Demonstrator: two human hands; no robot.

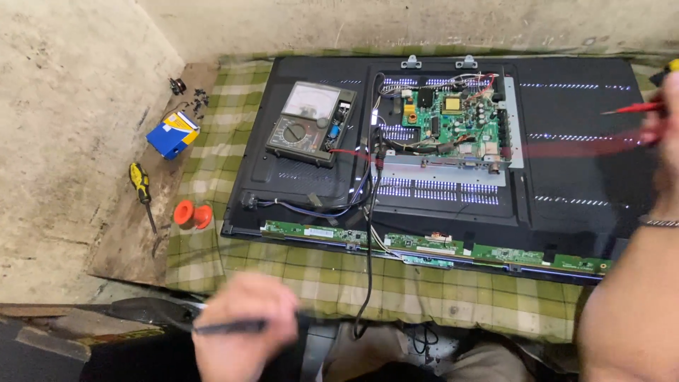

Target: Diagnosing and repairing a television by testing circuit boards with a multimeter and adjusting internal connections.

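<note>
2 probes gripped, black in left hand (244, 327), red in right hand (661, 120), meter (311, 122) on television back (566, 177)

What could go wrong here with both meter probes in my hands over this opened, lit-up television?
The panel's backlight glows through the slots of the flat black television back, so it looks powered; the red probe in the right hand might short the bare green main circuit board. The black probe in the left hand trails a black lead that could drag the grey analogue multimeter.
</note>
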